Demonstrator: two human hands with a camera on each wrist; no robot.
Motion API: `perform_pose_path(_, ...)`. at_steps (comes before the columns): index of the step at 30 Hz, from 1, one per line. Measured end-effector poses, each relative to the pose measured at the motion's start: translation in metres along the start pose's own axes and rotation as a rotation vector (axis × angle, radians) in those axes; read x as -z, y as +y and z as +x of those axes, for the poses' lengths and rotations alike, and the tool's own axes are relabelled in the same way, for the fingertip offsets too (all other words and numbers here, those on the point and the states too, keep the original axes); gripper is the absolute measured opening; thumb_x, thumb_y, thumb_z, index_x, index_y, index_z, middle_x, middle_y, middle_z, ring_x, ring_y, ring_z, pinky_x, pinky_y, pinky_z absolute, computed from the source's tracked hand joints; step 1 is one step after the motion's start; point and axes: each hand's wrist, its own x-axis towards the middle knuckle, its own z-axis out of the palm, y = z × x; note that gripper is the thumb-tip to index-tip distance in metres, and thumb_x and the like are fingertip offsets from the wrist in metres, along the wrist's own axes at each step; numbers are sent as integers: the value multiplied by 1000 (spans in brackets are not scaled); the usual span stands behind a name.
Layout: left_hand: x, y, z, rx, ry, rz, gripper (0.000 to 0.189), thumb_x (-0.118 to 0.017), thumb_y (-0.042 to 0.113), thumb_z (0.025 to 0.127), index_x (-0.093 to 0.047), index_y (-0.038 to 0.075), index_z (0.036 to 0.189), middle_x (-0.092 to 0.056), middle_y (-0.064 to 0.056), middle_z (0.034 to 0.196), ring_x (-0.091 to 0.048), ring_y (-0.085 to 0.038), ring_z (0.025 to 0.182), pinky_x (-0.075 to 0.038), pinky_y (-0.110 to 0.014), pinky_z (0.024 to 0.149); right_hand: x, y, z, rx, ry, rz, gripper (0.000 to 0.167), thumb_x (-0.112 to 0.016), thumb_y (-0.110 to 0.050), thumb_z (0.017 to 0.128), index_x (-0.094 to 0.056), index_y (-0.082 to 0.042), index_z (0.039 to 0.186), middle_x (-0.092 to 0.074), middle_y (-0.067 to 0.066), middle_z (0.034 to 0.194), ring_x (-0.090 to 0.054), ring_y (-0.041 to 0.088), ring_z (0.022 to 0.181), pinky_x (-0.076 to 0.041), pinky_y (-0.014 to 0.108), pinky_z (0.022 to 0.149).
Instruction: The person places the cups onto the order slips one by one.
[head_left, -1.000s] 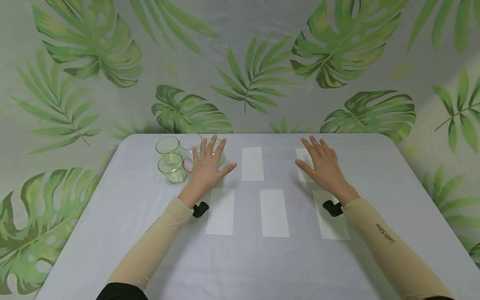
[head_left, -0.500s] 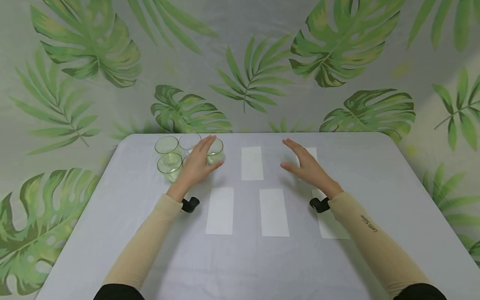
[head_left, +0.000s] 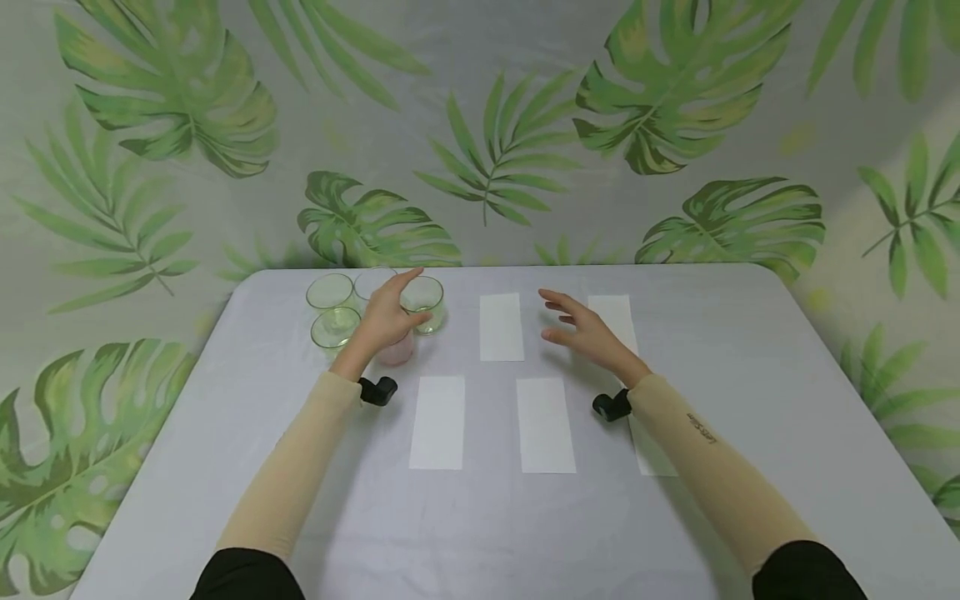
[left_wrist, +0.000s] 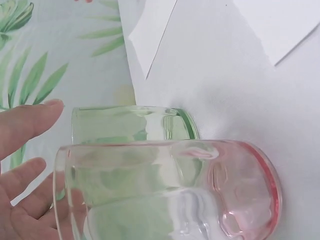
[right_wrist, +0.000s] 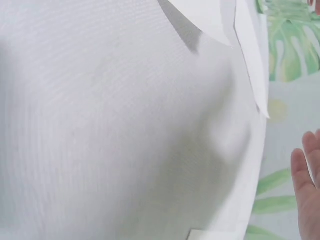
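My left hand (head_left: 382, 320) hovers over the pink glass (head_left: 397, 351), its thumb apart from the other fingers and hiding most of that glass in the head view. Seen from the left wrist, its fingers (left_wrist: 27, 125) are loosely spread by the rim of the pink glass (left_wrist: 245, 195), with a green glass (left_wrist: 117, 124) just beyond. To its right in the head view stands the same green-tinted glass (head_left: 430, 315). My right hand (head_left: 591, 335) is held in the air near a white paper card (head_left: 611, 312), fingers slightly bent and holding nothing.
Two more green-tinted glasses, one at the back (head_left: 330, 292) and one in front (head_left: 335, 327), stand left of my left hand, with a clear glass (head_left: 367, 281) behind it. Several white cards lie on the table, including one in the middle (head_left: 501, 327) and one in front (head_left: 546, 425).
Both hands have moved left from spread-out positions, and their fingers have drawn closer together. The left hand has uncovered the right-hand green glass. The glasses and cards stay put.
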Motion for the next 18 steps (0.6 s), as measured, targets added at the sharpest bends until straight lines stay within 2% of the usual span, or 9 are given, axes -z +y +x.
perform_pose_path(5, 2, -2, 5, 18, -23, 13, 74, -74, 10, 84, -36, 3, 146, -37, -19, 147, -30, -35, 136, -26, -47, 110, -4, 1, 6, 15, -24, 62, 66, -63, -4, 92, -29, 0, 148, -32, 20, 149, -32, 34, 135, -27, 48, 109)
perform_pose_path(9, 3, -3, 9, 33, -47, 17, 75, -74, 11, 84, -35, 4, 147, -37, -18, 148, -29, -34, 137, -26, -47, 110, -5, -17, 7, 13, -61, 90, 64, -61, 3, 91, -28, 9, 145, -30, 28, 148, -31, 42, 134, -25, 55, 108)
perform_pose_path(11, 5, -4, 10, 43, -60, 13, 75, -74, 11, 84, -35, 6, 147, -36, -17, 148, -28, -34, 137, -26, -47, 110, -6, -22, 8, 15, -79, 94, 63, -62, 2, 91, -29, 11, 144, -30, 29, 147, -31, 45, 132, -26, 57, 107)
perform_pose_path(18, 10, -6, 15, 49, -126, 52, 75, -73, 11, 83, -34, 5, 148, -36, -18, 148, -27, -40, 137, -22, -54, 110, -11, -22, 18, -8, -107, 73, 61, -62, 5, 90, -31, 12, 142, -31, 28, 147, -30, 45, 133, -28, 56, 106)
